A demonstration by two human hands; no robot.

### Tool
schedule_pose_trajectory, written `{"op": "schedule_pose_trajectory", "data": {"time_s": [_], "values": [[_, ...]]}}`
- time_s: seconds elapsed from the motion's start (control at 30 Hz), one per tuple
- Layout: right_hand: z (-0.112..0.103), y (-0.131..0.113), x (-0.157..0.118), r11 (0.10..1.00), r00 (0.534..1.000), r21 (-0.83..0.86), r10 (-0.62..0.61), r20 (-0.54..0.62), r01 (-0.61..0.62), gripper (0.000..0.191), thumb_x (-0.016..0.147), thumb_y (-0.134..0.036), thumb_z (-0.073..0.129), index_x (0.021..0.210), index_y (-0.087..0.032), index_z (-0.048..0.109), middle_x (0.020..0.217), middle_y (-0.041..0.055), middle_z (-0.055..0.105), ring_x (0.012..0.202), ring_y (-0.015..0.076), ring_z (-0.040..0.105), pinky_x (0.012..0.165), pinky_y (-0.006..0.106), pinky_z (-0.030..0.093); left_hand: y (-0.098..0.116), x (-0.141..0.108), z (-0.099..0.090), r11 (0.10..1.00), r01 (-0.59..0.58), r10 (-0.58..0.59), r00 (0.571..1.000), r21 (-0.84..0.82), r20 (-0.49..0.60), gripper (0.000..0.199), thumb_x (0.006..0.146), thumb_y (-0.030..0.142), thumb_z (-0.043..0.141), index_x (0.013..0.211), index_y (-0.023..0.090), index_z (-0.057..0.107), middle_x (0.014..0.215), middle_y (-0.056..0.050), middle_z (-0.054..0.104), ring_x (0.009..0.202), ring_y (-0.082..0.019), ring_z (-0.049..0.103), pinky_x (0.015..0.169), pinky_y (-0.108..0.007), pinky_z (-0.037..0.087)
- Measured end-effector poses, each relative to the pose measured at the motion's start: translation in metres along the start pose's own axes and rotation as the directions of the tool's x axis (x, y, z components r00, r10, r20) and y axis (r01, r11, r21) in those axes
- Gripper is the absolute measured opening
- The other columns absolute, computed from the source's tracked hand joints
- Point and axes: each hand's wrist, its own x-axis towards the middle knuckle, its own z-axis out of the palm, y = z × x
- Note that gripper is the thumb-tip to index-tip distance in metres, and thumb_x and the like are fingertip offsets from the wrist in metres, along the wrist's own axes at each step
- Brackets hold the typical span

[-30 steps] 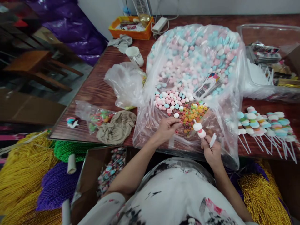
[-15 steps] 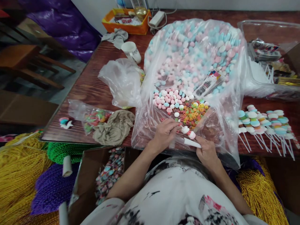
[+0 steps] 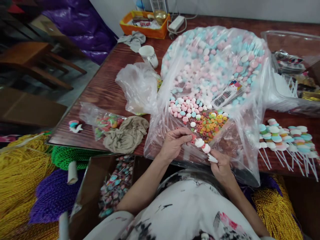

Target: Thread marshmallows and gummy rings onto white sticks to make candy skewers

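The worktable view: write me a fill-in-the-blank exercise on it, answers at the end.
1. While the left hand pinches a red ring, the ____ hand grips the stick of sweets.
2. The front wall of the tray beside the power strip is ____.
3. The cord bundle directly above the purple one is ____.

Missing words: right; orange; green.
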Motion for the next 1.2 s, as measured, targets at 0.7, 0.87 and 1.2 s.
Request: {"op": "schedule_pose_trajectory", "data": {"time_s": [0.7,0.87,1.2], "values": [[0.011,0.009,-0.007,0.998,0.999,-0.063,-0.020,-0.038,0.017,0.044,0.085,-0.007,0.047,0.122,-0.021,0.066,0.098,0.0071,0.076,0.086,0.0217,0.072,0.078,0.034,0.059,-0.012,-0.002,-0.008,0.966,-0.126,0.084,0.978,0.224,0.189,0.015,0.077,0.030,0.077,0.089,0.023,0.080,0.100,-0.006,0.071,0.098,-0.019,0.063,0.092,-0.034,0.050],[0.012,0.013,-0.010,0.994,1.000,-0.104,0.011,-0.020,-0.013,0.051,0.080,-0.005,0.046,0.124,-0.022,0.065,0.101,0.0068,0.076,0.091,0.0227,0.072,0.083,0.036,0.059,-0.015,-0.005,-0.007,0.979,-0.030,-0.001,0.989,0.200,0.150,0.022,0.075,0.036,0.078,0.091,0.020,0.080,0.098,-0.007,0.076,0.088,-0.020,0.068,0.086,-0.034,0.053],[0.010,0.009,-0.007,0.999,0.994,-0.051,-0.024,-0.102,0.019,0.038,0.088,-0.009,0.047,0.119,-0.022,0.066,0.098,0.0065,0.077,0.086,0.0203,0.074,0.076,0.032,0.059,-0.020,-0.013,-0.003,0.920,-0.129,0.057,0.979,0.370,0.198,0.015,0.080,0.032,0.074,0.088,0.021,0.080,0.089,-0.005,0.077,0.082,-0.019,0.070,0.081,-0.032,0.055]]}}
